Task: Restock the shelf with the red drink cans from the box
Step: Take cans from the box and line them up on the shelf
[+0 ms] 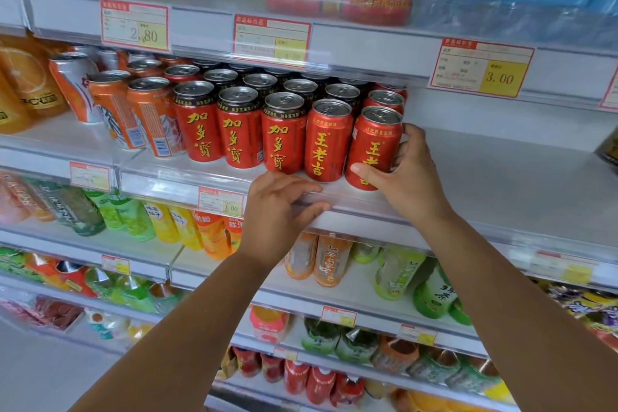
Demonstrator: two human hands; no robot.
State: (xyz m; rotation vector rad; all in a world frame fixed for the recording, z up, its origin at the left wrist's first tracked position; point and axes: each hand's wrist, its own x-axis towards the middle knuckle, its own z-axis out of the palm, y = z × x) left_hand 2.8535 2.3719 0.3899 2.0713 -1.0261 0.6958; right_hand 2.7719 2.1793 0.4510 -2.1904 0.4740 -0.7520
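Rows of red drink cans with yellow characters stand on the white shelf [501, 177]. My right hand [406, 174] grips the front right red can [374, 140], thumb across its lower front and fingers behind its right side; the can stands upright on the shelf. Beside it on the left stands another red can [327, 140] of the same kind. My left hand [277, 207] rests on the clear front rail [351, 207] of the shelf, fingers laid along it, holding nothing. The box is out of view.
Orange cans [150, 117] stand left of the red ones. To the right of the held can the shelf surface is bare. An upper shelf with price tags [481, 67] hangs close above the can tops. Bottled drinks [331, 261] fill the lower shelves.
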